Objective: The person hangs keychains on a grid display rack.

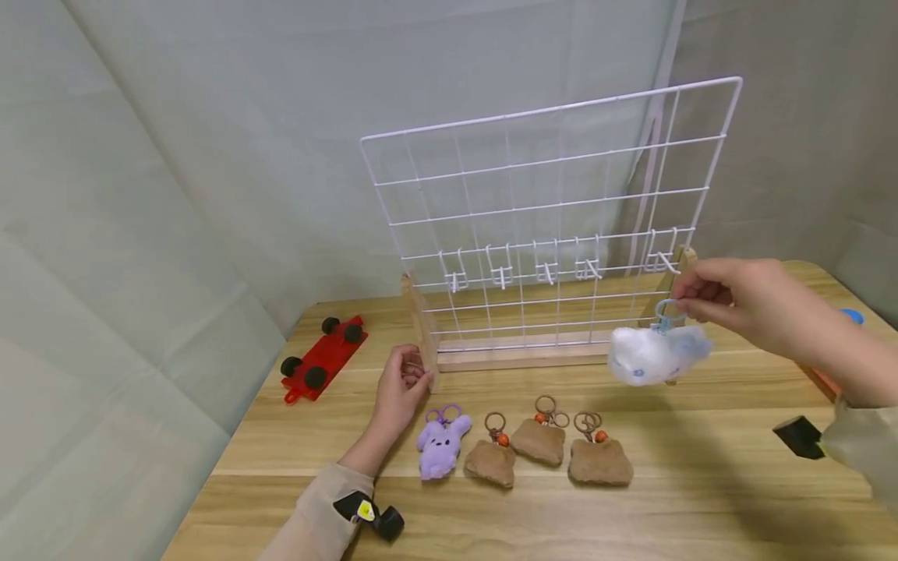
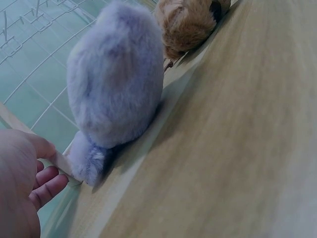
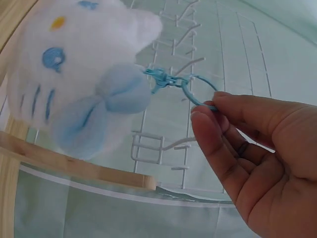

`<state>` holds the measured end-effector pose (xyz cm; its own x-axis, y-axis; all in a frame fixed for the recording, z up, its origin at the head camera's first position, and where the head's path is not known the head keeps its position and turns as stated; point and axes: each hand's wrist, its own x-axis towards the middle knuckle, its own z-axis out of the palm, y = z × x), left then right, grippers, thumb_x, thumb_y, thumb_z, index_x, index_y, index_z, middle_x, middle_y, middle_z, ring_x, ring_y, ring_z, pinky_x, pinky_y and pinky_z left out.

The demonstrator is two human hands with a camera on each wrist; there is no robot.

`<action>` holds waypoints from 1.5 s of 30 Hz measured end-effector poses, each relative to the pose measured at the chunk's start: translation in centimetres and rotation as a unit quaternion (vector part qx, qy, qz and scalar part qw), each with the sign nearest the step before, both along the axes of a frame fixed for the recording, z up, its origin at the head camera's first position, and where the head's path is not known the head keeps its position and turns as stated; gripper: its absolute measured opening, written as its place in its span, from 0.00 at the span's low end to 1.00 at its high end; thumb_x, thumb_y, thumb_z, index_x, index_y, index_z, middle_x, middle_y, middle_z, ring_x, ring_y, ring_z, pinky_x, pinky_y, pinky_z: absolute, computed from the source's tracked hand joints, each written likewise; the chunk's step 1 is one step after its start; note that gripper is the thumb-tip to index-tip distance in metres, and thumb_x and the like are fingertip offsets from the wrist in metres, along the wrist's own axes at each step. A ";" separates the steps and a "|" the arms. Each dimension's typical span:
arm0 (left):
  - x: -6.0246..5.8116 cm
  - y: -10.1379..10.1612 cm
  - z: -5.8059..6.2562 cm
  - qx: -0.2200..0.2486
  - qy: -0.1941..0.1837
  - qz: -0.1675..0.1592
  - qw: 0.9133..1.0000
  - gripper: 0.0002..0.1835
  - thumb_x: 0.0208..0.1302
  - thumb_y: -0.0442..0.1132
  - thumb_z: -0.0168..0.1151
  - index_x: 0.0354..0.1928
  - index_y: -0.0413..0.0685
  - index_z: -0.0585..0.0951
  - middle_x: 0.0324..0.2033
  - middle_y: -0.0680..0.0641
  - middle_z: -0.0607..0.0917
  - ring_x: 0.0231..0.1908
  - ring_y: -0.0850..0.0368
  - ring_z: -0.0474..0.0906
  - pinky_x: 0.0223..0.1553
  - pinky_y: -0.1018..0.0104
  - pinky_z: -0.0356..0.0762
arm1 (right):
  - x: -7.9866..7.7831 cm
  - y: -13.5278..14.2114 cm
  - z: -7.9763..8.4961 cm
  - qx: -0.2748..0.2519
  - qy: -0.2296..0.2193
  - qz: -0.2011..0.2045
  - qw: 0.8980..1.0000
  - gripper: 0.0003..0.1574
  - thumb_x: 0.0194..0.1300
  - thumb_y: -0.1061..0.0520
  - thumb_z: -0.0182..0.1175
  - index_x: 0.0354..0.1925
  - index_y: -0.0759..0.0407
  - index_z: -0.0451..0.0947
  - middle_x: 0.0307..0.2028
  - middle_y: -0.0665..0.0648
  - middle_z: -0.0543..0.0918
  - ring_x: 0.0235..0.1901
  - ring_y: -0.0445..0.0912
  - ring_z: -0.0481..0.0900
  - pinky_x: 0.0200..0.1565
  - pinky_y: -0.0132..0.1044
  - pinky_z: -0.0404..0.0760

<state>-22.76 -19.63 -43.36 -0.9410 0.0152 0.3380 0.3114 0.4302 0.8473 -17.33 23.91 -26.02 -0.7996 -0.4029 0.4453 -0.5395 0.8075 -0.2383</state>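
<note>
My right hand pinches the blue ring of a white plush cat keychain between thumb and fingertip. The cat, with its pale blue bow, hangs in the air before the right end of a white wire grid rack. Several hooks sit in a row on the grid. Down at the left, my left hand holds the rack's wooden foot between thumb and fingers. Close by that hand lies a purple plush rabbit keychain; in the left wrist view the rabbit looms large.
Brown plush keychains with rings and orange beads lie in a row right of the rabbit. A red toy car chassis with black wheels lies at the table's left edge. Behind the right forearm, an orange-red object is partly hidden.
</note>
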 end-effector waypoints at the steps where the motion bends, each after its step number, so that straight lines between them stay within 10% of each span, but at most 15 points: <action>1: 0.0 0.1 0.1 -0.002 -0.004 0.001 1.000 0.22 0.57 0.23 0.63 0.53 0.35 0.69 0.43 0.35 0.78 0.35 0.59 0.75 0.35 0.78 0.76 | 0.0 0.1 0.2 -0.001 0.004 -0.004 1.000 0.13 0.51 0.70 0.68 0.32 0.54 0.79 0.26 0.45 0.82 0.26 0.24 0.71 0.25 0.23 0.75; 15: 2.3 1.3 3.5 -0.013 -0.009 -0.001 1.000 0.21 0.57 0.21 0.61 0.52 0.30 0.68 0.42 0.32 0.77 0.36 0.51 0.76 0.36 0.75 0.77 | -1.7 1.3 2.3 -0.013 -0.058 -0.070 0.996 0.07 0.59 0.66 0.64 0.37 0.57 0.80 0.29 0.51 0.84 0.24 0.28 0.74 0.27 0.25 0.76; 36: 2.2 1.1 3.2 -0.021 -0.010 0.000 1.000 0.21 0.57 0.20 0.61 0.52 0.30 0.68 0.42 0.31 0.78 0.37 0.49 0.76 0.36 0.75 0.77 | -4.3 1.7 1.7 -0.021 -0.140 -0.064 0.988 0.06 0.64 0.62 0.61 0.41 0.61 0.79 0.32 0.54 0.85 0.25 0.32 0.76 0.28 0.27 0.76; 45: 0.2 0.1 0.2 -0.010 -0.011 0.008 1.000 0.23 0.57 0.23 0.62 0.54 0.35 0.69 0.44 0.34 0.78 0.37 0.54 0.76 0.37 0.76 0.76 | -4.5 1.6 1.5 -0.019 -0.150 -0.067 0.986 0.08 0.65 0.62 0.60 0.43 0.62 0.78 0.35 0.56 0.85 0.26 0.33 0.77 0.29 0.26 0.77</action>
